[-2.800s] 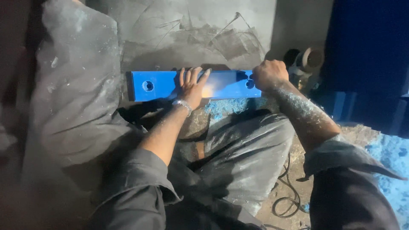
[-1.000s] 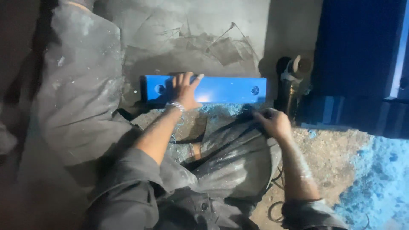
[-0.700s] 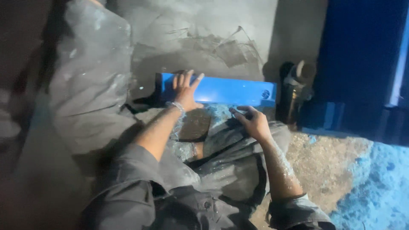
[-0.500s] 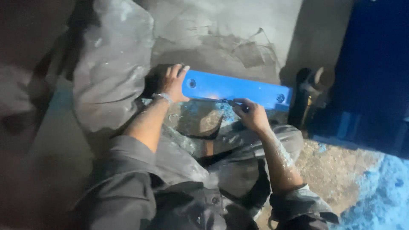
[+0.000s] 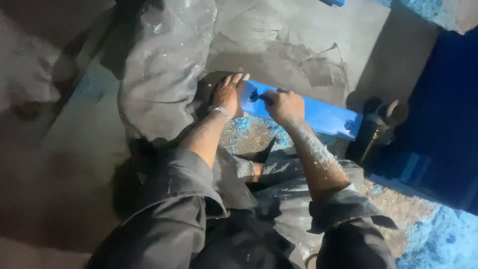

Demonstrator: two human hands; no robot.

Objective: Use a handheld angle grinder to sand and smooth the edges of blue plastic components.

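Two round holes pierce the long blue bar (image 5: pixel 318 113), one near each end, as it lies flat on the grey floor (image 5: pixel 308 45). The left hand (image 5: pixel 226 94) presses its near end, fingers spread. The right hand (image 5: pixel 285 105) is curled, perhaps gripping a small dark tool at the hole.

One head-worn camera looks steeply down along the person's own arms, close in. The hands (image 5: pixel 256 99) sit just above frame centre. The view is tilted, with the floor (image 5: pixel 74 149) filling the left.
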